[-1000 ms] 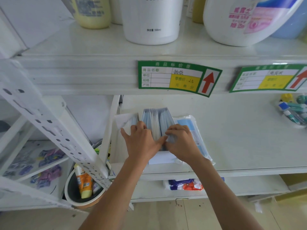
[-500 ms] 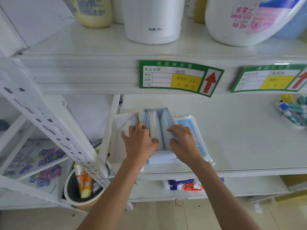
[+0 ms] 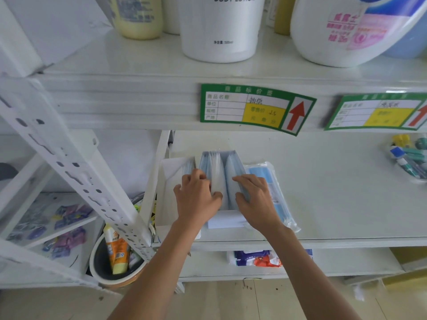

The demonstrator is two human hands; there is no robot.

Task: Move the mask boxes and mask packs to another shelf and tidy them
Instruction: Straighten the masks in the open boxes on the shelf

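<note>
Gripping upright mask packs [image 3: 219, 172] | left hand [image 3: 196, 199] left bundle | right hand [image 3: 256, 199] right bundle

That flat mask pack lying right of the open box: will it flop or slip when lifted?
Probably floppy: the mask pack is thin masks in a soft clear wrap. Likely slippery too, since the film looks glossy. It seems light and should not roll, lying flat on the shelf.

On the top shelf in front of you, a white bottle [image 3: 220, 26] reads "BODY LOTION" and "500ml". Below it, a green price tag [image 3: 256, 109] on the shelf edge shows a red arrow; its handwriting is unclear.
</note>
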